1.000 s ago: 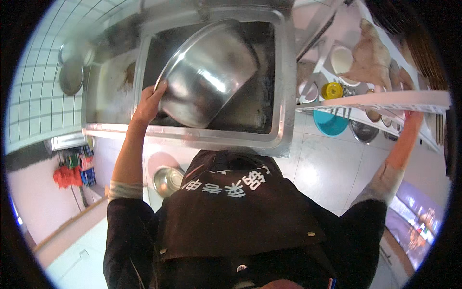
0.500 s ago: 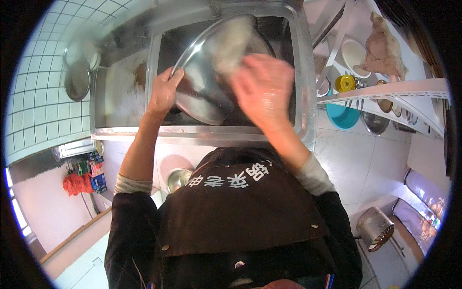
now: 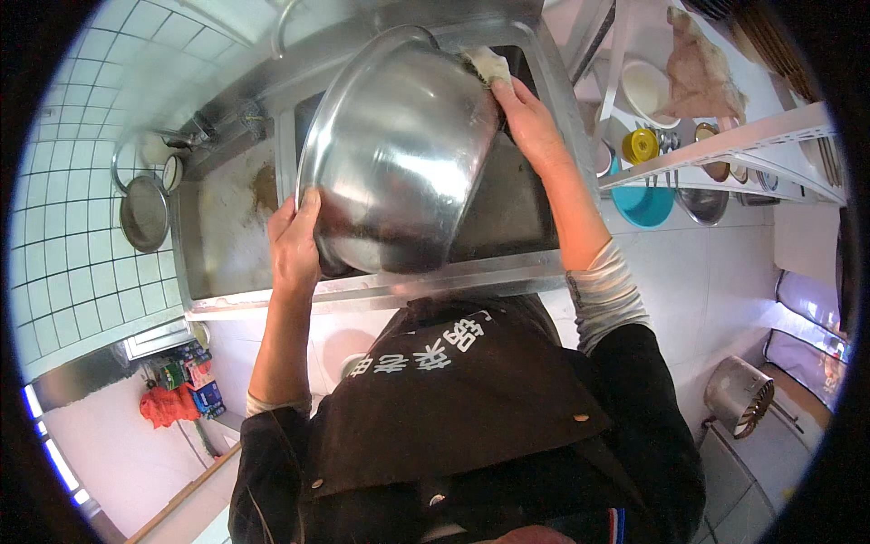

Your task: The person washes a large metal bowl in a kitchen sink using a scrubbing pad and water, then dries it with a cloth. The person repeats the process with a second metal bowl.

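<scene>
A large steel bowl is tilted on its side over the steel sink, its outer wall facing me. My left hand grips the bowl's near rim at the lower left. My right hand presses a pale sponge or cloth against the bowl's far right edge. The inside of the bowl is hidden from me.
A steel draining board lies left of the sink, with a round strainer on the tiled wall. On the right, a white rack holds bowls, a yellow lid and a teal basin. A steel pot stands on the floor.
The bowl has turned so its outer side faces me. My right hand came off the rack, crossed over the bowl and now sits at its far right edge with the sponge.
</scene>
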